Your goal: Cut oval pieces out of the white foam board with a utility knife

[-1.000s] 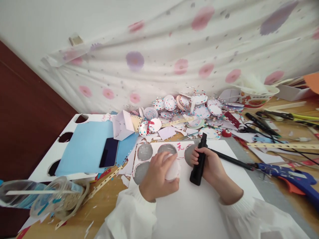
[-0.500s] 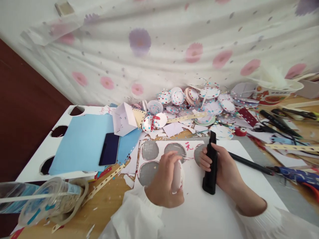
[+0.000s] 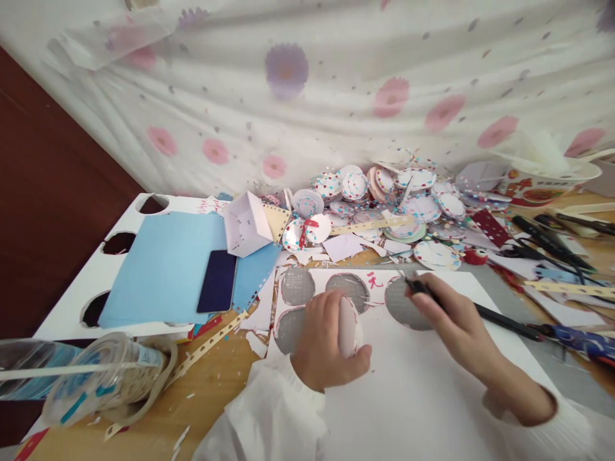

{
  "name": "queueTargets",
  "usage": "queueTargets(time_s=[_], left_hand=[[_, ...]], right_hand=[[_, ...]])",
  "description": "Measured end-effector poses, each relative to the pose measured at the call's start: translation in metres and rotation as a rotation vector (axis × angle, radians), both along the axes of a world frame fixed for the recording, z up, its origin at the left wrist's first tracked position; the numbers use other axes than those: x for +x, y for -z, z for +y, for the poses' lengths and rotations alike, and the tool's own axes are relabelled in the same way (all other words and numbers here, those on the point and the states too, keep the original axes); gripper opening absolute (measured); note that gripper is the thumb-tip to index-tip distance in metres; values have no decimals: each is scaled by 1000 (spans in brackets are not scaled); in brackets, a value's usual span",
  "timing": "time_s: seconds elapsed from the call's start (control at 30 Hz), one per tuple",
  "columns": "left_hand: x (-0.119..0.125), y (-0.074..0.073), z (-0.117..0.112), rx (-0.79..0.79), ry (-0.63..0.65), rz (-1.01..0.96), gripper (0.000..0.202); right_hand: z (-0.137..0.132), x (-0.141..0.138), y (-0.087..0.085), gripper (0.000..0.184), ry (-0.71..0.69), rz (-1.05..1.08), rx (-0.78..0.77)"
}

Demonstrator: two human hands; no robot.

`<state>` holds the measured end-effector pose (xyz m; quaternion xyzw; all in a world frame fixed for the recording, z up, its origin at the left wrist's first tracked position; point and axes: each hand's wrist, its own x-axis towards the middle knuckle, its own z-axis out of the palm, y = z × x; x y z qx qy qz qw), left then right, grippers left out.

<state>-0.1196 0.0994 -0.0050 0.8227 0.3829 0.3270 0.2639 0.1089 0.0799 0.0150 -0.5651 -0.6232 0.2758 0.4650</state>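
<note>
My left hand curls around a round white paper piece with reddish specks along its rim, tilted on edge. The fingers are behind its upper left side, and the thumb stretches out below it. In my right hand is a slim black tool, its narrow tip pointing to the upper left. The palm hides most of it, so I cannot tell its exact kind. Both hands are over a white sheet with several round cut-outs and a red written character.
Confetti-edged paper discs are heaped at the back. On the left are blue sheets, a phone and a tipped clear cup. To the right are a black stick, a blue-handled tool and a paper bowl.
My right hand has turned; the black tool, upright before, now points to the upper left under my fingers. My left thumb has stretched away. The view has shifted slightly.
</note>
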Motion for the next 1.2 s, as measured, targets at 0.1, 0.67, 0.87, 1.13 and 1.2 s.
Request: queueTargets(time_s=[0.1, 0.67, 0.87, 1.13, 1.2], left_hand=[[-2, -5, 3, 44, -10, -57, 74], [2, 3, 12, -10, 80, -1, 78], [1, -1, 12, -43, 88, -27, 76], [1, -4, 10, -71, 89, 14, 73], [1, -6, 10, -83, 83, -1, 72]], right_hand=[[-6, -2, 12, 16, -66, -309, 170], [-9, -20, 14, 24, -306, -640, 233], [-9, -14, 14, 21, -284, -647, 234], [-9, -21, 15, 23, -258, -651, 284], [-9, -20, 15, 22, -255, -647, 286]])
